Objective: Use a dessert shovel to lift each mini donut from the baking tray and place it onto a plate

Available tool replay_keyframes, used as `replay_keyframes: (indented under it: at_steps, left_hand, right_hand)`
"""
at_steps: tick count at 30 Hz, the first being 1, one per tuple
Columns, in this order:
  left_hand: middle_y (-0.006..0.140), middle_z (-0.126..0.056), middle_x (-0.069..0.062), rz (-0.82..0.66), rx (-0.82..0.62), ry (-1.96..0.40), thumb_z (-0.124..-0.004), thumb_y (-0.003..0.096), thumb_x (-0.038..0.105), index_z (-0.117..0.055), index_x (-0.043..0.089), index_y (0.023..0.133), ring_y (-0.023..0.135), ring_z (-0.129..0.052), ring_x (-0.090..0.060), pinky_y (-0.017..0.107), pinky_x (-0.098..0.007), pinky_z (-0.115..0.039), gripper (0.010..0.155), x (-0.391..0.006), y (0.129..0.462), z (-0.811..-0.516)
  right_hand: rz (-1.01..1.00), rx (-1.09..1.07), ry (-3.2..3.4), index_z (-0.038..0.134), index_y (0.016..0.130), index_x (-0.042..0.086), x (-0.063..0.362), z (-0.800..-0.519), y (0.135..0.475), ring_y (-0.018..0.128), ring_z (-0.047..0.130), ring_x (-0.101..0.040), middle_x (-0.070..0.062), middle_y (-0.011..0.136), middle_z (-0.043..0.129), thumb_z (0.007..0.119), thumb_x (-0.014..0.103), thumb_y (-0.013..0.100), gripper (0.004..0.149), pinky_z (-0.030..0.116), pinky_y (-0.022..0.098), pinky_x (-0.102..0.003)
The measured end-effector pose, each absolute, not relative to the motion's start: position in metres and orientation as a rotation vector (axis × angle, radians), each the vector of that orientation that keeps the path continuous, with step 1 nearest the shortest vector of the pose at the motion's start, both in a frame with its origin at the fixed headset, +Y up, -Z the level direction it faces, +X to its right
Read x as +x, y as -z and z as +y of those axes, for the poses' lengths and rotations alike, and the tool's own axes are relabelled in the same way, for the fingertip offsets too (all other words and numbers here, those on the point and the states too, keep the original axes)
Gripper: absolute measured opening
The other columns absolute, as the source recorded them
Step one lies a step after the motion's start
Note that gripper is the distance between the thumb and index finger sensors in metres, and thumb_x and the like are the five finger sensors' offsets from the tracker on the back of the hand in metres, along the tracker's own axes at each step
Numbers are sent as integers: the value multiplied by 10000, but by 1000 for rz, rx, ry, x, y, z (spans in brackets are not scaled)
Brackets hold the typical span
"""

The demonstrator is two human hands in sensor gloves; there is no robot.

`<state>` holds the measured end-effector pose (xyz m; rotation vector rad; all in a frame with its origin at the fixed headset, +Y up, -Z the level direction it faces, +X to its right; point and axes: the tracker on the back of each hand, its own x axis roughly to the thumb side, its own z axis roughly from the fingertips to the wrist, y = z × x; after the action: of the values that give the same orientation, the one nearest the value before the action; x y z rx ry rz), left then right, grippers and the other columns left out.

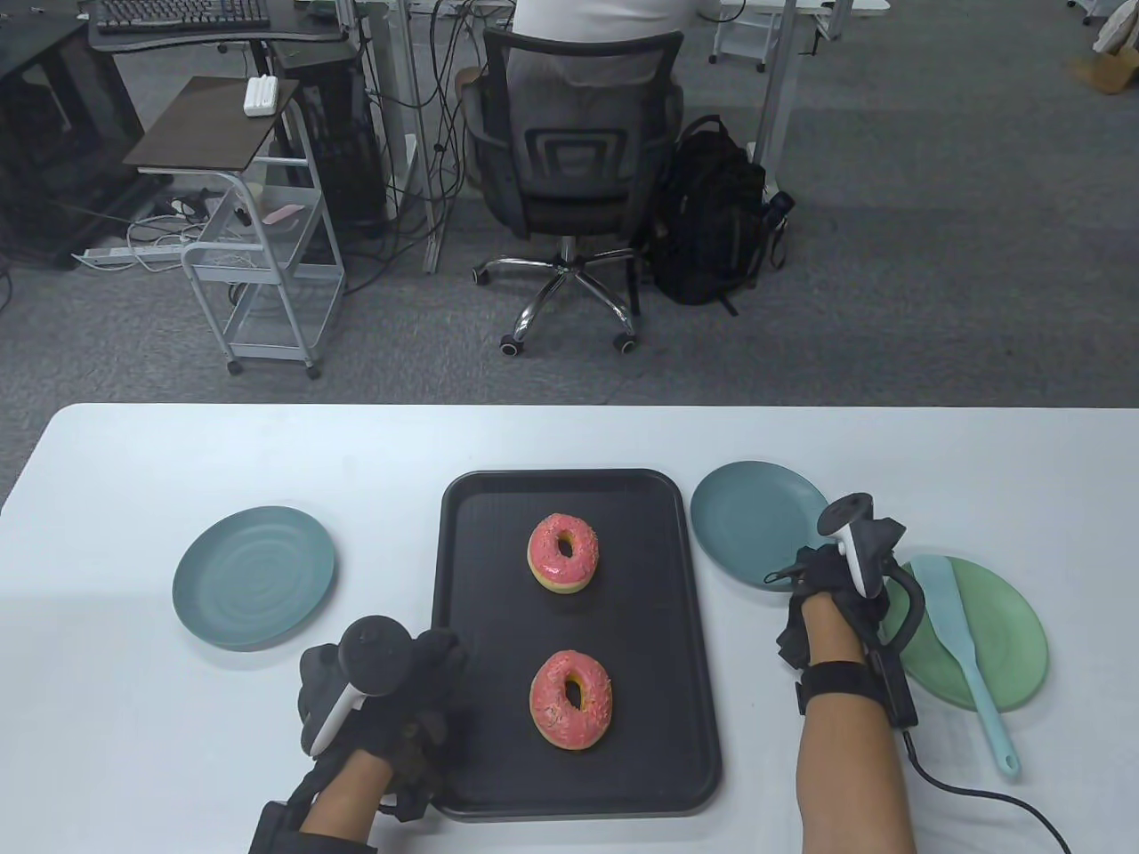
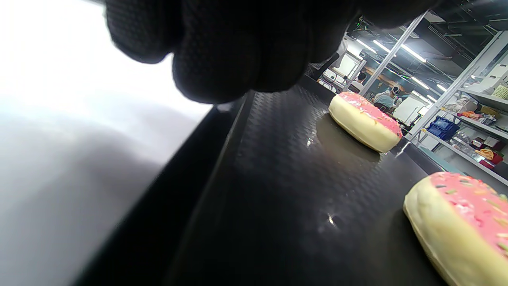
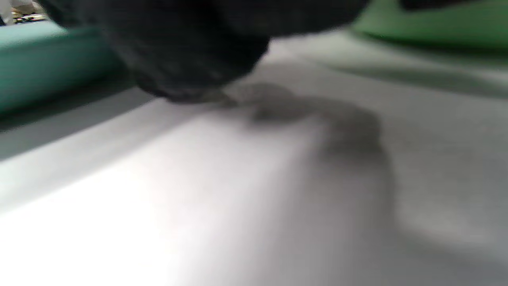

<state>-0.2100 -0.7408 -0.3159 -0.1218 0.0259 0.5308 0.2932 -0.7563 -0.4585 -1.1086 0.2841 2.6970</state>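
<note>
Two pink-iced mini donuts lie on the black baking tray: one far, one near. The left wrist view shows both side-on, the far donut and the near donut, on the tray. My left hand rests at the tray's left rim, its fingertips loosely bunched over it, holding nothing. The light-blue dessert shovel lies on the green plate. My right hand rests on the table just left of it, holding nothing; in the right wrist view it is a dark blur.
A teal plate sits left of the tray, and another teal plate sits right of it, beside my right hand. A cable trails from my right wrist. Beyond the table stand an office chair, a backpack and a cart.
</note>
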Motion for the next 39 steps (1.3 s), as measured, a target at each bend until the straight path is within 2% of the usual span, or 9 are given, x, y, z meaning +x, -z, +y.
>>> replay_keyframes:
  at_steps: [6,8,11,13,17,20,23,28,39]
  left_hand:
    - [735,-955,-11,34,-126,-517,-712,491,548,-786,302,928,557,-1034,-268,564,-512,-833,507,-211,316,-742]
    - [714,-958,-3,43,-123,-509,-713,491,547,-793,293,919,536,-1027,-268,556,-508,-836,504,-213,317,-743]
    - [703,-957,6,55,-122,-490,-712,491,547,-803,294,899,513,-1019,-257,539,-499,-840,489,-215,317,-745]
    - [692,-955,14,62,-118,-478,-712,491,548,-805,293,887,496,-1015,-251,527,-494,-843,480,-215,317,-745]
    - [685,-940,21,73,-102,-431,-710,488,558,-782,283,876,478,-1007,-230,505,-486,-845,480,-214,316,-745]
    - [684,-933,31,75,-100,-396,-709,486,564,-773,286,854,472,-1004,-229,496,-481,-848,466,-213,316,-747]
    - [693,-929,38,86,-99,-382,-708,487,565,-786,290,806,475,-1002,-232,496,-481,-846,429,-213,316,-747]
    - [722,-909,39,114,-79,-361,-695,479,589,-767,302,762,498,-999,-233,511,-483,-840,409,-215,315,-745]
    - [952,-746,5,327,-30,-408,-660,483,625,-656,305,834,787,-896,-301,682,-549,-712,475,-255,326,-714]
  right_hand:
    - [199,-915,-2804,887,604,116,285,-722,440,133,983,-227,-69,350,1025,665,648,414,607,863,167,-428]
    - [141,-801,-2808,871,668,102,280,-712,430,257,1014,-297,-133,474,1031,667,640,420,627,859,269,-486]
    - [77,-586,-2843,777,863,110,266,-699,408,557,987,-407,-204,765,955,665,641,419,701,791,484,-579]
    - [55,-381,-2870,661,977,148,251,-693,384,798,848,-475,-227,964,815,659,651,418,752,659,631,-642]
    - [-8,-72,-2935,484,1074,243,226,-690,343,1058,450,-521,-204,1181,477,642,689,406,819,383,748,-693]
    - [-131,103,-3001,360,1104,301,210,-687,314,1089,158,-510,-169,1226,229,627,723,388,873,162,733,-698]
    - [-241,181,-3073,281,1111,327,199,-687,291,1070,30,-502,-154,1220,99,603,754,368,916,77,697,-705]
    - [-217,146,-3022,123,1089,317,201,-698,285,1055,-16,-498,-153,1201,25,590,770,348,987,48,684,-705]
    - [-207,189,-3061,149,1095,326,200,-701,283,1052,-46,-494,-146,1196,7,594,764,347,974,15,680,-693]
